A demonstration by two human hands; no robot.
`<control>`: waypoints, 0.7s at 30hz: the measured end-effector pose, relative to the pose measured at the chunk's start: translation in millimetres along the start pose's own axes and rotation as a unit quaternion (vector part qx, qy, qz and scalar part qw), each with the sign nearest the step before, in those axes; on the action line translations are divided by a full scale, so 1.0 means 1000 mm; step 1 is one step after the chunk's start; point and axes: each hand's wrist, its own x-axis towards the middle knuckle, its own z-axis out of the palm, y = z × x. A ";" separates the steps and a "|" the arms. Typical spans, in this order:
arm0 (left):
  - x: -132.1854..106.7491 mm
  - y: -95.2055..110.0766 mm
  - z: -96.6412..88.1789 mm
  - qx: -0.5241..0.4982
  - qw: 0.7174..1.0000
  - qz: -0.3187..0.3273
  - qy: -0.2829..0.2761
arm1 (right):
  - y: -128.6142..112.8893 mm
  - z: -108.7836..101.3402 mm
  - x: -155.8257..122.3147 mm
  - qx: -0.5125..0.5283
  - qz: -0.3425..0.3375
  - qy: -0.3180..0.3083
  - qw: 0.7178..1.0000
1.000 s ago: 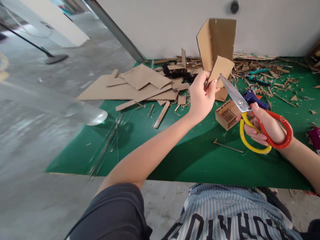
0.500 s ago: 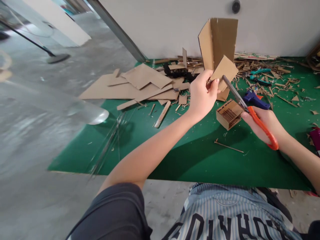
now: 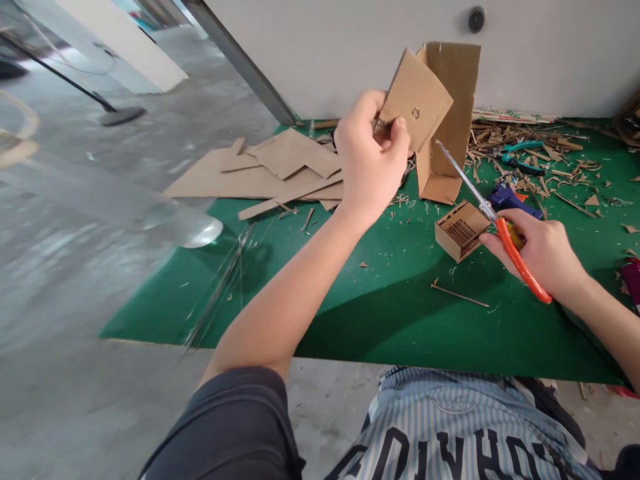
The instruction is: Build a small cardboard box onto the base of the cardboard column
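My left hand [image 3: 369, 160] pinches the corner of a brown cardboard piece [image 3: 417, 100] with a small hole in it, held up above the green mat [image 3: 380, 300]. My right hand [image 3: 543, 250] grips scissors [image 3: 493, 217] with orange and yellow handles; the blades are together and point up-left toward the cardboard without touching it. A small slotted cardboard box [image 3: 461, 230] sits on the mat just left of my right hand. A folded cardboard sheet [image 3: 450, 113] stands upright behind the held piece.
Flat cardboard sheets [image 3: 270, 170] lie at the mat's back left. Cardboard scraps and strips [image 3: 540, 153] litter the back right, with teal-handled pliers [image 3: 520, 152] and a blue tool [image 3: 510, 198] among them. A white wall runs behind. A thin stick [image 3: 460, 293] lies mid-mat.
My left hand lifted the cardboard piece up and to the left, away from the scissors. The scissor blades went from open to together, and my right hand stayed roughly in place.
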 end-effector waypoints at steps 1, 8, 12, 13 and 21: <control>0.004 -0.001 -0.003 -0.009 1.000 -0.018 -0.005 | 0.002 -0.006 0.003 -0.021 0.000 0.017 1.000; 0.004 -0.004 0.008 -0.089 0.985 -0.132 -0.070 | 0.042 -0.062 0.036 -0.310 0.233 0.066 0.919; -0.005 0.024 0.020 -0.165 0.957 -0.225 -0.079 | 0.068 -0.063 0.046 -0.373 0.335 -0.035 0.864; -0.007 0.032 0.022 -0.175 0.950 -0.246 -0.077 | 0.073 -0.061 0.047 -0.364 0.339 -0.050 0.866; -0.016 0.047 0.032 -0.190 0.933 -0.290 -0.099 | 0.089 -0.057 0.046 -0.329 0.298 -0.081 0.892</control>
